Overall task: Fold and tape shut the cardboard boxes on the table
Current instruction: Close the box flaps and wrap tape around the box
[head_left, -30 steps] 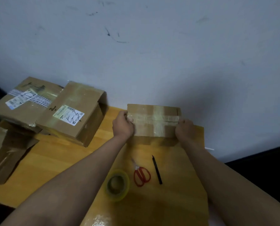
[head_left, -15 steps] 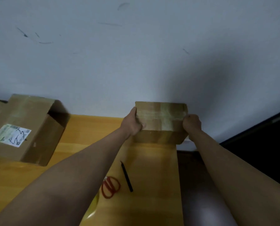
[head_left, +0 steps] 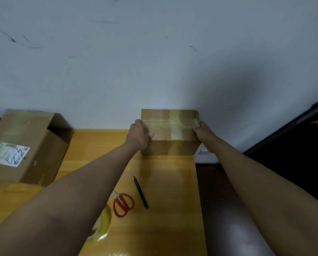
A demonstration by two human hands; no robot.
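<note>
While gripped at both ends, taped box sits between both hands' fingers.

A small brown cardboard box sits at the wooden table's far right corner against the wall, flaps closed, clear tape crossing its top; a larger brown cardboard box with a white label lies far left, one end open.

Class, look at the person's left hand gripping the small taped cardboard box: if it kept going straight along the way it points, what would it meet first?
The left hand points away from the person, toward the pale blue-grey wall behind the small taped cardboard box. It would probably meet that wall first, though the gap's depth is unclear.
</note>
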